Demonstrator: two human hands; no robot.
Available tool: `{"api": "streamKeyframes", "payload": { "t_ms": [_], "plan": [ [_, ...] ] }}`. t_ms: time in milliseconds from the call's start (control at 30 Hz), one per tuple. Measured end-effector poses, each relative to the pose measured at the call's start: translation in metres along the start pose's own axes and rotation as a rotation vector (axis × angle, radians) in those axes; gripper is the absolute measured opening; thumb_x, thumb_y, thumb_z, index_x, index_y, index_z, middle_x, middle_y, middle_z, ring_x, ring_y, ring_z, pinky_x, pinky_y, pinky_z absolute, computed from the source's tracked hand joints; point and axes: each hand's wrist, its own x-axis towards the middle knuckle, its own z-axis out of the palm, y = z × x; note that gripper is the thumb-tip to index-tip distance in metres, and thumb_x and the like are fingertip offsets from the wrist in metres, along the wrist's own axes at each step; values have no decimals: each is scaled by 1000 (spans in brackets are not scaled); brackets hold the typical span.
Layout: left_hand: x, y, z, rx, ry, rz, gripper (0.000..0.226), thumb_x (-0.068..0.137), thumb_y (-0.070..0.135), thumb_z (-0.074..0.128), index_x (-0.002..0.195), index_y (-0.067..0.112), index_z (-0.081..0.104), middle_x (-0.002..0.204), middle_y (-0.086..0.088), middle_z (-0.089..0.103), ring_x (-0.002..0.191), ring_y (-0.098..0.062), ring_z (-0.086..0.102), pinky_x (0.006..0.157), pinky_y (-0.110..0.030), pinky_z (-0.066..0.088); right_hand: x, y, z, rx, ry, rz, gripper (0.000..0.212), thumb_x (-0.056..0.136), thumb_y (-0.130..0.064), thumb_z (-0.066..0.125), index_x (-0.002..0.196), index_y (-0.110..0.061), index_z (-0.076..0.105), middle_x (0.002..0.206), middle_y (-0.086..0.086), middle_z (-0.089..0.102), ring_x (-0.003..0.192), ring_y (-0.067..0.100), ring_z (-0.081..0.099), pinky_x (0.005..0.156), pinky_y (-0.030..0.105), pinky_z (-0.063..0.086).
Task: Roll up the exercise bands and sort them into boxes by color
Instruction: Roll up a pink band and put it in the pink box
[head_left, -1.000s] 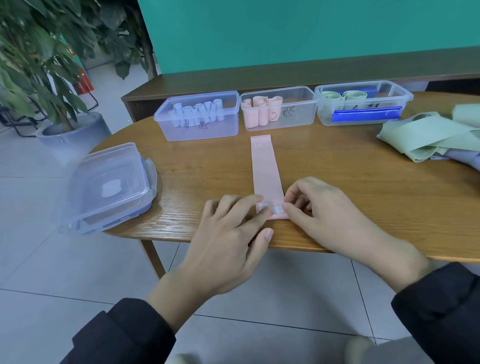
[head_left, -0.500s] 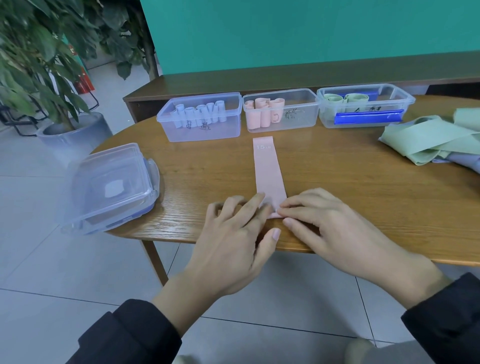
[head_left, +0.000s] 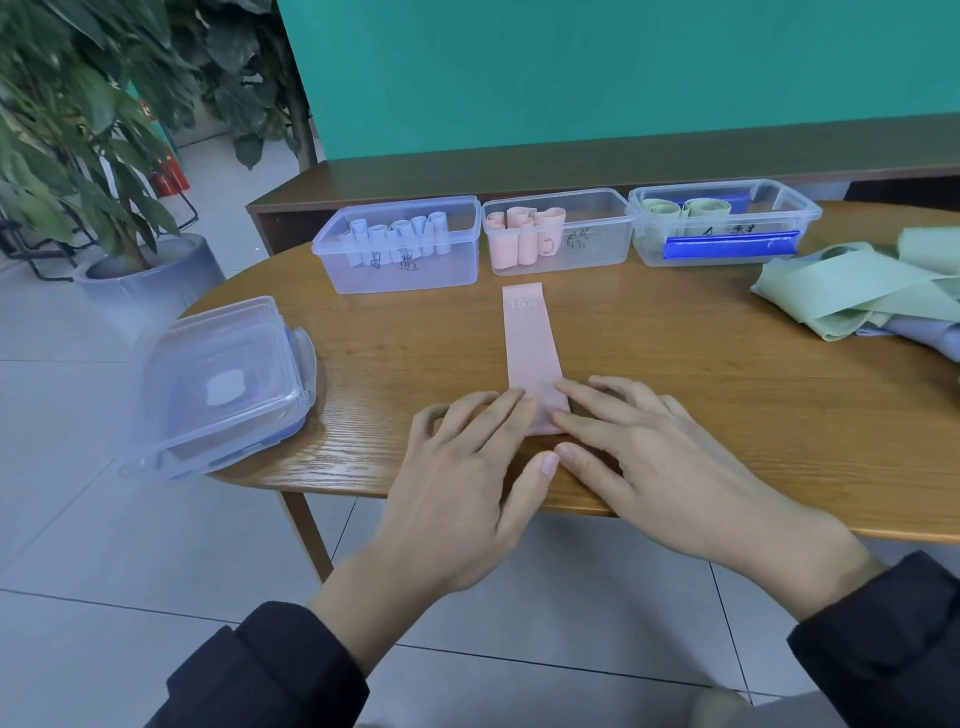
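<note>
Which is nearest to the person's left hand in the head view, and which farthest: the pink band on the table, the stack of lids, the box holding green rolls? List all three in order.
From the left hand:
1. Pink band: under the fingertips, touching.
2. Stack of lids: on the table's left edge.
3. Box with green rolls: far right of the back row.

Bare table (head_left: 675, 364) runs between the near edge and the row of boxes at 12 o'clock. Three open boxes stand side by side, nearly touching: white-roll box (head_left: 397, 244), pink-roll box (head_left: 558, 231), green-roll box (head_left: 724, 223); no passage between them, tops open from above. Pink band (head_left: 531, 348) lies flat in the centre lane, its far end just short of the pink-roll box. At 9 o'clock, stacked lids (head_left: 218, 384) overhang the table edge. At 2 o'clock, loose green bands (head_left: 852, 291) block the right side.
</note>
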Motion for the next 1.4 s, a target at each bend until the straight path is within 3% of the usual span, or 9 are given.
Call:
{"api": "streamKeyframes", "payload": {
  "t_ms": [167,300,500,667,833,900,1000,1200,1400],
  "plan": [
    [1,-2,5,48,-29,-3,53,106,48,26,140,23,59,142,10,59,137,-15,45,108,-42,37,7,3,-3,38,-49,32,54,103,-57,20,154,-45,31,166,-20,13,153,14,10,120,37,17],
    [6,-2,7,91,-75,-55,55,105,48,25,144,23,56,148,9,54,142,-20,42,106,-46,41,10,5,0,54,-38,33,53,105,-55,20,155,-42,31,167,-19,14,152,13,12,122,37,16],
    [11,-4,6,98,-163,-89,63,102,53,14,152,27,44,159,10,41,151,-17,29,113,-43,31,4,4,3,85,124,-74,51,102,-48,28,142,-33,57,148,-18,51,140,19,43,111,44,41],
    [16,-7,5,4,-205,-146,73,96,59,4,160,32,24,167,14,21,155,-11,8,122,-39,17,10,6,3,83,37,-11,59,100,-56,17,151,-41,41,155,-29,36,151,12,22,120,38,25],
    [12,-9,5,-146,-14,-136,61,100,53,28,151,25,46,154,10,47,149,-7,28,119,-38,31,12,3,1,57,-18,31,61,100,-56,19,157,-38,28,160,-25,29,154,11,12,124,39,16],
    [10,-10,7,-102,-10,-89,54,102,52,32,145,28,54,148,12,53,146,-7,34,114,-39,36,14,2,1,41,-39,41,63,99,-57,16,159,-38,22,162,-23,24,154,12,9,125,39,13],
    [11,-8,7,-34,-54,-72,60,102,58,27,146,27,52,149,13,52,148,-10,33,112,-40,35,16,0,1,14,-67,57,58,105,-53,22,160,-35,17,165,-20,19,155,13,7,126,40,10],
    [16,-12,0,-71,-222,-89,74,97,68,7,158,33,29,163,18,29,155,-6,7,122,-41,18,14,-1,1,-6,-51,44,64,103,-58,17,162,-31,13,167,-17,15,155,13,5,126,39,11],
    [24,-15,0,-56,-307,-115,69,101,65,9,161,33,18,167,16,18,156,-8,-1,124,-46,11,13,-2,0,17,-17,27,57,107,-54,22,160,-35,19,164,-20,20,154,7,7,126,35,12]
  ]
}}
